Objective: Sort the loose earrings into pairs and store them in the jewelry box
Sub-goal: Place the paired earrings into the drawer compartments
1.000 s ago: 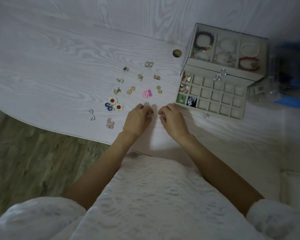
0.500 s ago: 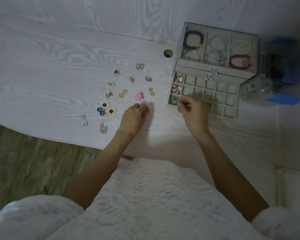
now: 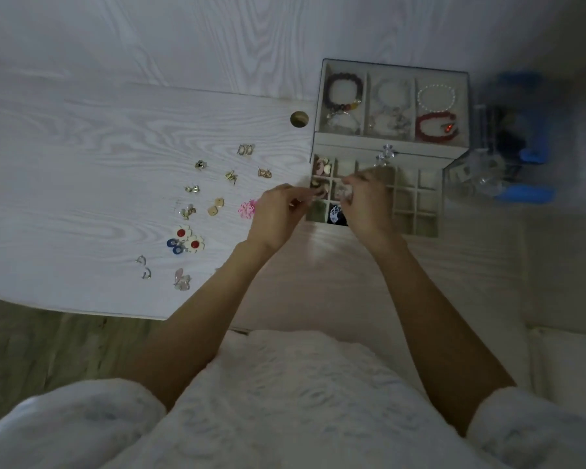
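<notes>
The step in hand looks like the storing step: both hands are over the left part of the jewelry box, which stands open in the upper right of the frame. The left hand is at the left edge of the divided tray, its fingers curled together as if they pinch something small. The right hand is above the second column of cells with its fingers also bent inward. The picture is dim and blurred here, so I cannot tell for sure what either hand holds; probably it is one pair of earrings.

The next move, in my judgement, calls for lowering the small pieces into one free cell, without disturbing the cells beside it which are already filled, and then letting go.

On the table, left of the box, the loose earrings lie in little groups. I count about eleven groups: several gold ones in the upper part, one pink flower, two white flowers with red centres, one blue pair, and pale ones near the lower edge. In the tray about five cells in the left columns have something inside. The upper level of the box has three compartments with bracelets.
</notes>
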A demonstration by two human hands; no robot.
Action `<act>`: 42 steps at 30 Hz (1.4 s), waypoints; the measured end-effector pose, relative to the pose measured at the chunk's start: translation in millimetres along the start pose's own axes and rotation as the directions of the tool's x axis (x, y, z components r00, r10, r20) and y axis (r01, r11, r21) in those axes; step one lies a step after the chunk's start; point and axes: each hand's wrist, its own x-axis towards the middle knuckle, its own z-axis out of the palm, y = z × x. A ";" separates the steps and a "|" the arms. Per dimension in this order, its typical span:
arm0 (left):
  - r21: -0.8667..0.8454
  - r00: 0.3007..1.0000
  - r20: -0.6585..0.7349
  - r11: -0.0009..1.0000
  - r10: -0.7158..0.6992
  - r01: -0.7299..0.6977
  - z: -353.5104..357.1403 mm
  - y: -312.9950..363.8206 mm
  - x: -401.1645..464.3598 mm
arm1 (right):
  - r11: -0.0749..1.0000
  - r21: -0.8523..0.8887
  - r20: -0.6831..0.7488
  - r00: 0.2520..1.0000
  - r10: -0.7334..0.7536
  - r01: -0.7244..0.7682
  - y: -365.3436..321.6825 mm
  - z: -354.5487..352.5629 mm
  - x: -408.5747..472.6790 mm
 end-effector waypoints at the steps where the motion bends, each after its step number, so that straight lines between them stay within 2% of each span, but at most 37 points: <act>1: 0.010 1.000 0.017 1.000 0.014 -0.014 4.7 6.8 8.8 | 0.999 -0.033 0.002 1.000 0.005 -0.005 3.1 0.4 -1.6; 4: 0.091 0.991 0.101 0.991 0.085 -0.094 20.6 22.8 31.1 | 0.996 -0.092 0.014 1.000 -0.016 0.017 14.5 0.4 -6.3; 8: 0.222 0.970 0.227 0.966 0.082 -0.134 31.4 29.2 41.0 | 0.998 -0.039 0.026 0.998 -0.053 0.054 23.4 -3.9 -7.4; 11: 0.196 0.971 0.193 0.964 0.140 -0.178 32.0 28.0 36.2 | 0.998 -0.016 0.031 0.998 -0.055 0.055 24.3 -5.1 -6.5; 15: 0.187 0.976 0.161 0.967 0.145 -0.174 34.6 20.3 32.0 | 0.996 -0.005 0.000 0.996 -0.087 0.087 22.4 -4.1 -8.3; 20: 0.358 0.929 0.187 0.858 0.320 -0.367 42.8 10.7 28.4 | 0.986 -0.116 0.011 0.992 -0.122 0.123 21.4 -1.1 -9.5; 22: 0.389 0.925 0.222 0.841 0.309 -0.375 46.6 9.2 27.2 | 0.983 -0.136 0.009 0.992 -0.127 0.127 20.5 -1.2 -9.1; 24: 0.371 0.927 0.230 0.854 0.296 -0.365 46.9 10.5 27.2 | 0.979 -0.152 0.012 0.991 -0.135 0.136 20.1 -0.9 -9.2; 27: 0.305 0.915 0.188 0.865 0.356 -0.399 41.8 15.8 24.8 | 0.969 -0.192 0.020 0.988 -0.156 0.157 22.3 0.5 -8.9; 29: 0.266 0.935 0.129 0.897 0.330 -0.354 30.3 19.1 16.3 | 0.973 -0.174 0.021 0.988 -0.151 0.152 23.2 2.2 -9.1; 32: 0.225 0.984 -0.048 0.961 0.173 -0.158 6.0 19.7 -4.7 | 0.989 -0.044 -0.051 0.989 -0.142 0.140 17.1 2.0 -14.9; 34: 0.145 0.982 -0.181 0.989 0.057 -0.030 -12.9 13.9 -20.9 | 0.984 0.041 -0.118 0.979 -0.168 0.174 4.2 1.3 -23.9; 36: 0.074 0.967 -0.250 0.995 -0.045 0.065 -28.9 0.5 -35.2 | 0.964 0.119 -0.140 0.965 -0.221 0.238 -14.1 5.0 -31.9; 38: 0.054 0.956 -0.261 0.987 -0.132 0.151 -40.3 -21.4 -46.1 | 0.942 0.168 -0.076 0.956 -0.282 0.291 -34.2 15.4 -35.4; 42: 0.114 0.953 -0.129 0.951 -0.274 0.289 -45.6 -68.9 -44.8 | 0.943 0.147 0.151 0.936 -0.318 0.297 -66.7 44.0 -26.9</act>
